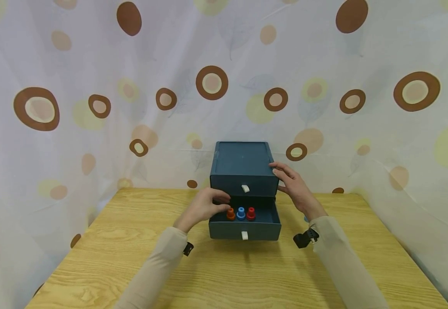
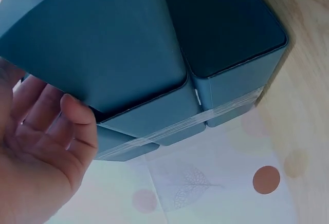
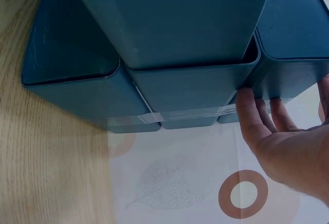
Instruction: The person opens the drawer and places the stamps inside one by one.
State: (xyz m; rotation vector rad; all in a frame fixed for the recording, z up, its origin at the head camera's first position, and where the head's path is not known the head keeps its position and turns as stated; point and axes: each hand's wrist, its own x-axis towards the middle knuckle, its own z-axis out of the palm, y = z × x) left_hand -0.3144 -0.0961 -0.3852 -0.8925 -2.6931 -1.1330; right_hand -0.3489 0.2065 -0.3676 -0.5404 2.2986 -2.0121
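A dark blue drawer cabinet (image 1: 242,159) stands at the back of the table, with a lower drawer (image 1: 224,231) pulled out. Inside, near its front wall, an orange stepped peg (image 1: 230,214), a blue one (image 1: 241,213) and a red one (image 1: 251,213) stand upright in a row. My left hand (image 1: 204,208) reaches over the drawer's left side, thumb tip at the orange peg; I cannot tell whether it touches. In the left wrist view, the drawer wall partly hides its fingers. My right hand (image 1: 295,189) rests its fingers against the cabinet's upper right corner and side.
White pull tabs stick out of the upper drawer front (image 1: 245,188) and the open drawer front. A bit of a light blue thing (image 1: 306,219) shows beside the right wrist, mostly hidden. Clear tape (image 3: 154,117) runs across the cabinet's side. A patterned curtain (image 1: 170,141) hangs behind the wooden table (image 1: 139,240).
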